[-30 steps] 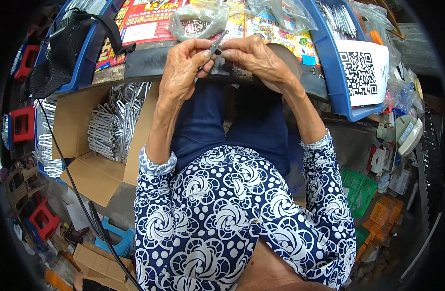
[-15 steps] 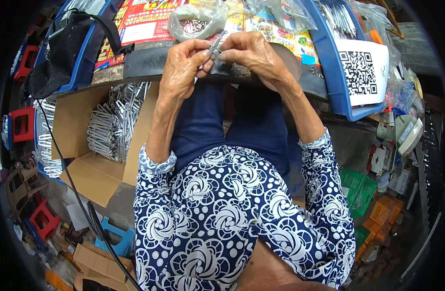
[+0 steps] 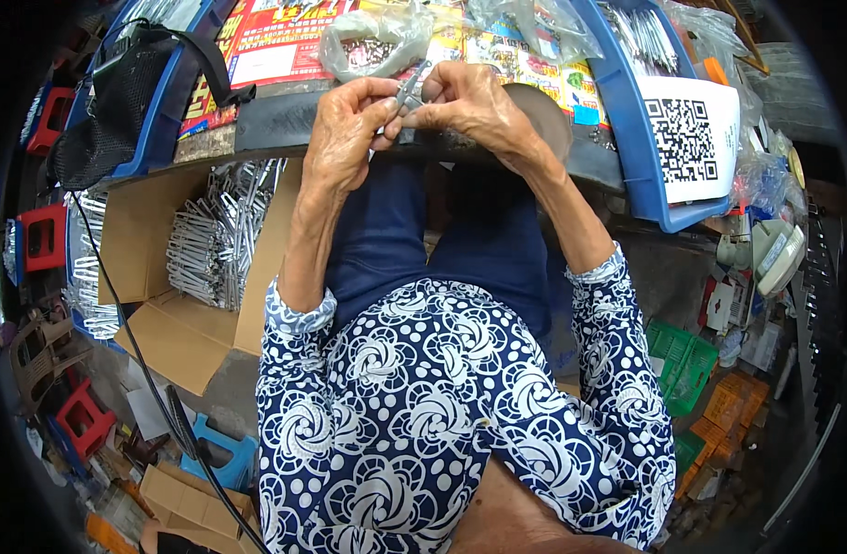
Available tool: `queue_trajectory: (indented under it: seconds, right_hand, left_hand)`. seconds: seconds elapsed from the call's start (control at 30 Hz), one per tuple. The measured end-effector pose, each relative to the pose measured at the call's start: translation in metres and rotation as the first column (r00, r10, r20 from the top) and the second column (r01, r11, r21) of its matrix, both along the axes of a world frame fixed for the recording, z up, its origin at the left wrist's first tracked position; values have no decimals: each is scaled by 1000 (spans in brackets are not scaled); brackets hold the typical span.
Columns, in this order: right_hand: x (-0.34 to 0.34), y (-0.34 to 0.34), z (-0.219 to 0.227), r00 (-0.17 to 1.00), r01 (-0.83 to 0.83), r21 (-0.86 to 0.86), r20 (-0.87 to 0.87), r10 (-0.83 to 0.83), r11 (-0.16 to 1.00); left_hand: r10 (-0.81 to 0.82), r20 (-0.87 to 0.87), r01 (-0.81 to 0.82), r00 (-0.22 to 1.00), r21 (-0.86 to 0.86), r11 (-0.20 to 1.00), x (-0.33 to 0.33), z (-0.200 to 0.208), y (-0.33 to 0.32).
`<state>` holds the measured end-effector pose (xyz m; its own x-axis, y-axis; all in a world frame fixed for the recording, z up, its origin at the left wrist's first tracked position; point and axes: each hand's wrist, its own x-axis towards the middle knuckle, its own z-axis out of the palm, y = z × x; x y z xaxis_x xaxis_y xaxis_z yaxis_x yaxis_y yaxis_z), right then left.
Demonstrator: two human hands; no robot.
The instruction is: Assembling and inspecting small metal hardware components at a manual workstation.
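From here I can't see the near end of the grey metal part (image 3: 407, 96), which the left hand (image 3: 343, 137) covers; whether the right hand (image 3: 483, 107) also grips something is too small to tell. Bits in the plastic bag (image 3: 335, 53) blur together. A printed sheet (image 3: 692, 138) hides part of the blue tray (image 3: 646, 183) at right, whose far end is cut off.

Three red stools (image 3: 43, 214), one blue stool (image 3: 202, 432) and two cardboard boxes (image 3: 185, 338).
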<state>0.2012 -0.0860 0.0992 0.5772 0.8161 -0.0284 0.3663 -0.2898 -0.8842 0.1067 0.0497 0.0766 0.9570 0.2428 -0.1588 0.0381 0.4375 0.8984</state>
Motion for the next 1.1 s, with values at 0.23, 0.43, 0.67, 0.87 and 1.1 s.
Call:
queue_trajectory:
  seconds: [0.23, 0.43, 0.67, 0.87, 1.1]
  right_hand:
    - [1, 0, 8, 980, -27, 54, -194, 37, 998]
    - [-3, 5, 3, 995, 56, 107, -92, -46, 993]
    - [-2, 5, 8, 999, 19, 25, 38, -20, 999]
    - [-4, 5, 14, 973, -4, 34, -233, 12, 999]
    - [-2, 6, 4, 1000, 21, 4, 20, -21, 1000]
  left_hand:
    - [-49, 4, 49, 999, 26, 998, 0, -5, 7]
    - [-41, 7, 41, 999, 31, 999, 0, -2, 8]
    - [-55, 14, 54, 998, 19, 998, 0, -6, 11]
    - [-41, 31, 40, 999, 29, 999, -1, -7, 10]
    - [25, 11, -25, 1000, 21, 999, 1, -1, 6]
